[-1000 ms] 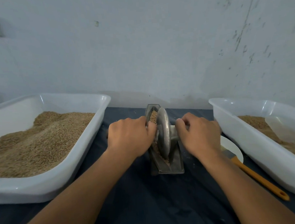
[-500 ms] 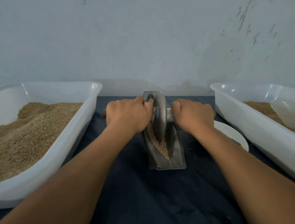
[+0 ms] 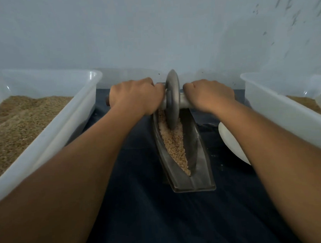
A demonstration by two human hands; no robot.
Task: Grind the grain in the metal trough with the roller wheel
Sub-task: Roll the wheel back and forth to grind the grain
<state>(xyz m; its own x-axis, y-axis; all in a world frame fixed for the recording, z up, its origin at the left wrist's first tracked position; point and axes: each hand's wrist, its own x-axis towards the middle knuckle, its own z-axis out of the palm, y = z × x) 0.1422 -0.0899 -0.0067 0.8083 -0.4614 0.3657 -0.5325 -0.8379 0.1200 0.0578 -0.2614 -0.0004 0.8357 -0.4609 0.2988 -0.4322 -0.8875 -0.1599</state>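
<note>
A boat-shaped metal trough lies lengthwise on the dark cloth, holding a strip of pale crushed grain. The metal roller wheel stands upright in the trough's far end, its rim down in the grain. An axle handle runs through the wheel. My left hand grips the left end of the handle and my right hand grips the right end. The trough's far tip is hidden behind the wheel and hands.
A large white plastic tub of brown grain stands at the left. Another white tub with grain stands at the right. A white plate lies between the trough and the right tub, partly under my right forearm. A pale wall rises close behind.
Both hands have pushed the wheel away from me, from the trough's middle to its far end. More grain now shows in the near part of the trough.
</note>
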